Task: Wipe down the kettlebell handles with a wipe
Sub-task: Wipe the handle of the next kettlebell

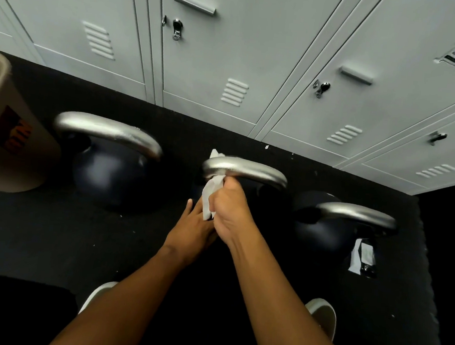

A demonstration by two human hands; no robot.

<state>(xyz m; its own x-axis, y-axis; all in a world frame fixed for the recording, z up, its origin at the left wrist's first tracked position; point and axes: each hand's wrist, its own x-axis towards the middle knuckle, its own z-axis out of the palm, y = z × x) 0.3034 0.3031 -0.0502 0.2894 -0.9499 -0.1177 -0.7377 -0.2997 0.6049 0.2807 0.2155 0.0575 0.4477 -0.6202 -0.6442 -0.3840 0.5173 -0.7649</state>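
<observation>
Three dark kettlebells with silver handles stand in a row on the black floor. The middle kettlebell's handle has a white wipe wrapped around its left end. My right hand is shut on the wipe just under that handle. My left hand lies flat below it, fingers extended, resting on the middle kettlebell's dark body, partly hidden by the right hand. The left kettlebell and the right kettlebell stand untouched on either side.
Grey metal lockers line the wall right behind the kettlebells. A beige bin stands at the far left. A small black and white packet lies by the right kettlebell. My white shoes show at the bottom.
</observation>
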